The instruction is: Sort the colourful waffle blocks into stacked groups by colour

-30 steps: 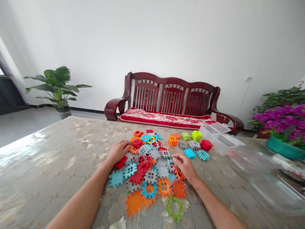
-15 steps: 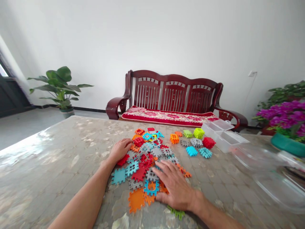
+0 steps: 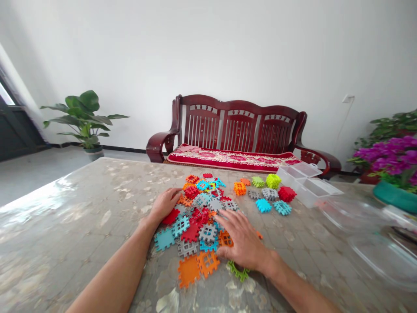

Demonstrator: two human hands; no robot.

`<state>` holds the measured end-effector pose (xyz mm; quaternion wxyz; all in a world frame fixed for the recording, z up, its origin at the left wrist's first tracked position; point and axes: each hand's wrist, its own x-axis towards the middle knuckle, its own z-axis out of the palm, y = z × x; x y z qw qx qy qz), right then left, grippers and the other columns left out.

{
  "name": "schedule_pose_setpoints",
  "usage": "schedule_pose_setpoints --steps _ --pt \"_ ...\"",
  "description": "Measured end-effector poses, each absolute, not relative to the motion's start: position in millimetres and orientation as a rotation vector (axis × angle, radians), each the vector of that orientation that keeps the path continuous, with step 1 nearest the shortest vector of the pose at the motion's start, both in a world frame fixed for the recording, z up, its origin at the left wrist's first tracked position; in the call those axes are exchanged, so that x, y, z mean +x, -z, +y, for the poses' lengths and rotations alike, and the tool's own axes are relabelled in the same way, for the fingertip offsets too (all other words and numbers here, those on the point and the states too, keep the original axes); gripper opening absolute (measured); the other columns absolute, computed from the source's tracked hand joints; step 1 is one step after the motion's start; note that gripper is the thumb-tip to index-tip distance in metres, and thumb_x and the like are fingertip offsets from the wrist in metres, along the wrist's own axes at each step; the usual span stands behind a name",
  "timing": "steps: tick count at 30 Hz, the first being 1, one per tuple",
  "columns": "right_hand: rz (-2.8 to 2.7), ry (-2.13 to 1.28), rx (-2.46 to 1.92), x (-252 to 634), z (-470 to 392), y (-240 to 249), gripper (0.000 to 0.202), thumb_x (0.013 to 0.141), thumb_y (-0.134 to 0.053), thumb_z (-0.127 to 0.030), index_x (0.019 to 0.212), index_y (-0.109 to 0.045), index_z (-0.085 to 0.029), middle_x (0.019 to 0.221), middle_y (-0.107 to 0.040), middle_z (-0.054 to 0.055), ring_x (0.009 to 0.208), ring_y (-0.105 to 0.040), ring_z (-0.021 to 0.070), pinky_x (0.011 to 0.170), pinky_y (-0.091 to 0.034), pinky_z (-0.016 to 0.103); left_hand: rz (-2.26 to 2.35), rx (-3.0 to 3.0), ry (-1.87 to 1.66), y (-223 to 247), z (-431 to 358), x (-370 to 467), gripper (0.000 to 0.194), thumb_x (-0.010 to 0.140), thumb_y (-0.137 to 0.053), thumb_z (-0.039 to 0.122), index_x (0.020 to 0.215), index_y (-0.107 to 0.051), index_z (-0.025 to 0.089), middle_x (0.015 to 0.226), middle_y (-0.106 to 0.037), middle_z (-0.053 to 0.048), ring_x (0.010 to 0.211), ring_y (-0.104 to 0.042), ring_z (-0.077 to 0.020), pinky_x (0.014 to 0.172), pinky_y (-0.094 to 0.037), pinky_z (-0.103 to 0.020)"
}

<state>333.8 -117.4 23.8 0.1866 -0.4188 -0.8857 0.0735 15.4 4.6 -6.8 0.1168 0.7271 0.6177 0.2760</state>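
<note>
Interlocking plastic tiles in red, blue, grey and orange lie in a loose pile (image 3: pixel 192 230) on the table between my hands. My left hand (image 3: pixel 165 203) rests against the pile's left edge, fingers extended, beside a red tile (image 3: pixel 170 216). Spread over the right side of the pile is my right hand (image 3: pixel 243 237), its palm hiding some pieces. Below that hand a green tile (image 3: pixel 239 270) shows. Close to its thumb lie a windowed orange tile (image 3: pixel 208 264) and a solid orange tile (image 3: pixel 189 271).
Small colour-sorted tile stacks, including a red stack (image 3: pixel 287 194) and an orange stack (image 3: pixel 239 188), stand right of the pile. Beyond them sits a clear divided box (image 3: pixel 302 187). Clear lids (image 3: pixel 381 261) and a teal flowerpot (image 3: pixel 392 196) are at the right.
My right hand has moved slightly up and right, shifting tiles beneath it; the windowed orange tile and a grey windowed tile are more exposed. My left hand stays nearly still.
</note>
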Motion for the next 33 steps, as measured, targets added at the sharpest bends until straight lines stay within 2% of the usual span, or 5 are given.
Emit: schedule_pose_setpoints --steps 6,11,16,21,33 --pt "-2.53 -0.405 -1.288 370.8 -123.5 -24.9 0.113 0.054 -0.086 -0.057 0.151 -0.034 -0.034 0.163 -0.023 0.009 0.148 -0.018 0.0373 0.12 -0.011 0.06 1.682 2.043 -0.903 -19.0 3.3 21.5 0.051 0.088 -0.042 0.05 0.121 -0.066 0.019 0.126 -0.069 -0.007 0.117 -0.062 -0.0237 0.106 -0.044 -0.036" --pt "-2.5 -0.515 -1.364 395.0 -127.3 -13.3 0.115 0.055 -0.084 -0.059 0.153 -0.031 -0.033 0.164 -0.017 0.01 0.149 -0.016 0.0378 0.12 -0.012 0.058 1.348 2.209 -0.739 -55.0 -23.7 60.0 0.066 0.084 -0.052 0.061 0.137 -0.056 0.022 0.143 -0.056 -0.009 0.131 -0.051 -0.0265 0.112 -0.038 -0.04" --pt "-2.356 -0.499 -1.478 390.5 -120.5 -0.7 0.102 0.058 -0.084 -0.05 0.149 -0.041 -0.03 0.163 -0.021 0.01 0.148 -0.021 0.0366 0.119 -0.019 0.056 1.143 2.558 -0.369 -37.9 -77.3 93.5 0.107 0.055 -0.073 0.075 0.149 -0.039 0.037 0.161 -0.031 -0.011 0.148 -0.02 -0.0417 0.117 -0.018 -0.064" --pt "-2.255 -0.49 -1.513 377.0 -105.9 0.5 0.091 0.061 -0.082 -0.043 0.144 -0.048 -0.024 0.159 -0.03 0.014 0.142 -0.034 0.0338 0.115 -0.03 0.051 1.186 2.63 -0.282 -5.5 -100.8 97.8 0.099 0.061 -0.073 0.068 0.148 -0.04 0.036 0.162 -0.025 -0.014 0.149 -0.013 -0.0433 0.116 -0.016 -0.068" --pt "-1.991 -0.403 -1.493 368.9 -89.5 11.9 0.068 0.073 -0.075 -0.043 0.134 -0.056 -0.02 0.143 -0.05 0.013 0.132 -0.046 0.0291 0.112 -0.036 0.046 1.248 2.723 -0.361 -16.1 -94.6 139.4 0.081 0.069 -0.072 0.054 0.142 -0.048 0.031 0.151 -0.043 -0.014 0.145 -0.027 -0.0402 0.117 -0.023 -0.061"
